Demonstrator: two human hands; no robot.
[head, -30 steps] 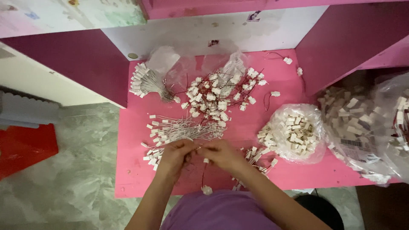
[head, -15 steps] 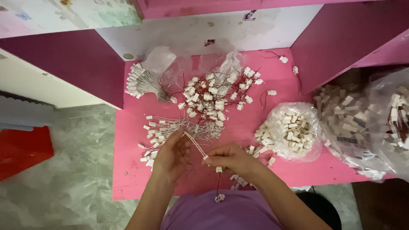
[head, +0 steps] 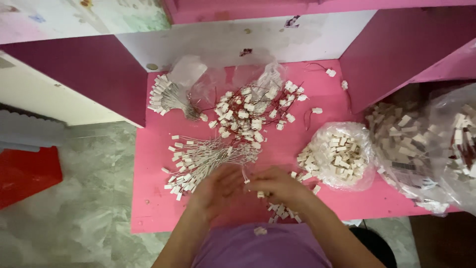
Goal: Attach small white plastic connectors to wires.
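While both hands meet near the front edge of the pink table [head: 148,208], a thin white wire [head: 244,174] runs between them. The left hand [head: 218,191] is curled, palm down, with its fingers bent towards the right hand [head: 277,186], which is also half closed. The right fingers seem to pinch a small white connector [head: 260,194], but how firmly the left hand grips the wire I cannot tell, because the fingertips are hidden.

The wire is very short in view. Its long axis goes nearly upright in the picture, so it points away from the person, towards the fan of white-wired connectors [head: 198,159] just beyond the left hand.

I judge several risks here. The wire is thin and could slip from the fingers if the grip is loose. The left hand lies touching the fan of white leads, so a pull could drag neighbouring leads along and tangle them. Some loose connectors [head: 282,212] lie below the right hand, at the table edge, and a wrist movement could sweep them to the floor; one white piece [head: 260,231] already rests on the purple shirt [head: 263,250].

Further back lie a pile of red-wired connectors [head: 253,114] and, at the right, an open plastic bag of white housings [head: 337,156].
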